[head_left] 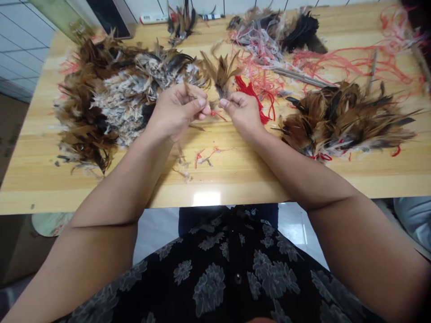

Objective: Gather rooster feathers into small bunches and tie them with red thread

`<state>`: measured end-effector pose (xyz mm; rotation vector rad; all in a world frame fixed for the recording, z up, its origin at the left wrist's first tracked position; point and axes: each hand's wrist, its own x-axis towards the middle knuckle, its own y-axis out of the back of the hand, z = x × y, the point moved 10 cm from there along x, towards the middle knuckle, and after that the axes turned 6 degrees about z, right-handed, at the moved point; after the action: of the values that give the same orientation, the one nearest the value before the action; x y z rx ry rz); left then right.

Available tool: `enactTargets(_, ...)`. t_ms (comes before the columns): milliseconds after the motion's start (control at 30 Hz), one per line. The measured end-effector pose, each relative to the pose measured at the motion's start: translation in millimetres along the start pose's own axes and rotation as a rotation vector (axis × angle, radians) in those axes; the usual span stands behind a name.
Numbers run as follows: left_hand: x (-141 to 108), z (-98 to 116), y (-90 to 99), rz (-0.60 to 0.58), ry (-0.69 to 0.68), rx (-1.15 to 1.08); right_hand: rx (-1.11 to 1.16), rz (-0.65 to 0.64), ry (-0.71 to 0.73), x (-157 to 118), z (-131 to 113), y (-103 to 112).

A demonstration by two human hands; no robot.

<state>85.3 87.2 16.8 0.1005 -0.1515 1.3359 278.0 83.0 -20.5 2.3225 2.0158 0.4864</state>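
Note:
Between thumb and fingers, my right hand [243,110] grips the base of a small upright bunch of brown feathers [222,74]. Just to its left, my left hand [180,107] is closed, with a light brown feather [193,91] between its fingers. A short piece of red thread [218,115] shows between the two hands; which hand holds it is unclear. Red strings [251,96] lie behind my right hand. Left of my left hand spreads a large pile of brown and whitish feathers [123,101].
Brown feather bundles [343,116] lie at the right. Pink strings [316,63], black feathers [303,33] and a grey stick [303,77] are at the back. A phone [109,17] and a marker [153,19] sit at the far left. Thread scraps [204,158] lie near the front edge.

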Motion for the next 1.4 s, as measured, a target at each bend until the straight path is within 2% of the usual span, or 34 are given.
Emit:
enactTargets(133, -12.5, 9.1, -1.8, 0.014, -0.040, 0.050, -0.016, -0.044, -0.008, -10.3, -2.5, -3.3)
enactTargets(267, -14.8, 10.9, -3.1, 0.007, -0.058, 0.114, -0.012, -0.092, -0.017, -17.2, -5.2, -7.4)
enactTargets(600, -14.3, 13.1, 3.5, 0.152, -0.205, 0.194, -0.038, -0.169, -0.011, -18.6, -11.0, -12.5)
enactTargets(767, -18.5, 11.6, -1.0, 0.144, -0.175, 0.219, -0.060, -0.182, -0.011, -21.2, -13.9, -15.3)
enactTargets(900, -13.6, 9.9, -0.9, 0.130, -0.199, 0.152, -0.057, -0.171, 0.015, -22.9, -19.4, -13.9)
enactTargets(967, -8.9, 15.3, 10.3, 0.169, -0.241, 0.124, -0.046, -0.165, 0.013, -22.0, -18.8, -12.8)
enactTargets(1033, -3.3, 22.7, 29.7, 0.234, -0.277, 0.140, -0.023, -0.157, -0.007, -19.5, -13.8, -12.0)
enactTargets(1133, 6.3, 26.5, 57.9, 0.268, -0.261, 0.247, 0.044, -0.128, -0.034, -13.8, -3.8, -10.3)
enactTargets(1233, 12.1, 18.8, 71.7, 0.218, -0.212, 0.409, 0.104, -0.096, -0.027, -9.6, 1.1, -7.9)
enactTargets(1300, 11.9, 9.5, 68.4, 0.141, -0.204, 0.467, 0.116, -0.079, -0.023, -8.8, 1.8, -6.3)
enactTargets(1400, 8.4, -8.7, 54.0, 0.044, -0.197, 0.456, 0.107, -0.067, -0.027, -9.6, 2.1, -5.0)
